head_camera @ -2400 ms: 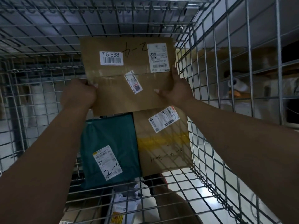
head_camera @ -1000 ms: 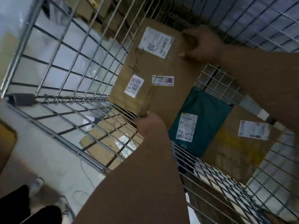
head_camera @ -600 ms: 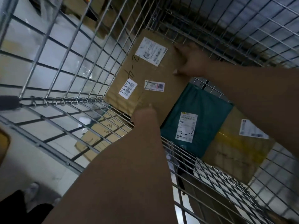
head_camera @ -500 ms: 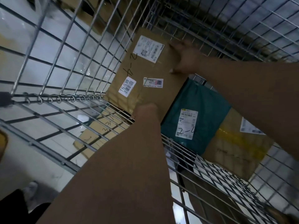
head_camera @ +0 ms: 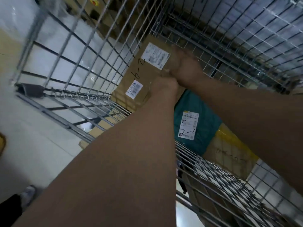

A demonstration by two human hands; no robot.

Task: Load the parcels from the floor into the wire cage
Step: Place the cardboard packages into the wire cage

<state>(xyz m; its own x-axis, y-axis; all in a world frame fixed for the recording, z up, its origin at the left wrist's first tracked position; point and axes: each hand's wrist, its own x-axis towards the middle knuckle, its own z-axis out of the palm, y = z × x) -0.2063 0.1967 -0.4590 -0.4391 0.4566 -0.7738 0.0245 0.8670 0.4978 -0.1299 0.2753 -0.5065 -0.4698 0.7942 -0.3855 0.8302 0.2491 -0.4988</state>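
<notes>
A flat brown cardboard parcel (head_camera: 141, 74) with white labels lies on the wire cage's (head_camera: 78, 51) shelf, pushed into the far left corner against the mesh. My left hand (head_camera: 165, 84) rests on its top near the middle, fingers hidden behind my wrist. My right hand (head_camera: 185, 69) sits beside it, fingers curled at the parcel's right edge; both are blurred. A teal bag parcel (head_camera: 206, 128) marked "2-4" lies next to it, and a brown parcel with yellow tape (head_camera: 229, 145) lies further right.
The mesh shelf (head_camera: 213, 174) stretches toward me at lower right. Below it lie more cardboard parcels (head_camera: 101, 126). Outside the cage's left wall is pale floor, with my shoe (head_camera: 27, 194) at lower left. More boxes stand beyond the mesh at top.
The brown parcel went from held up in front of me to lying in the cage's far left corner. My left hand slid from its near edge toward my right hand.
</notes>
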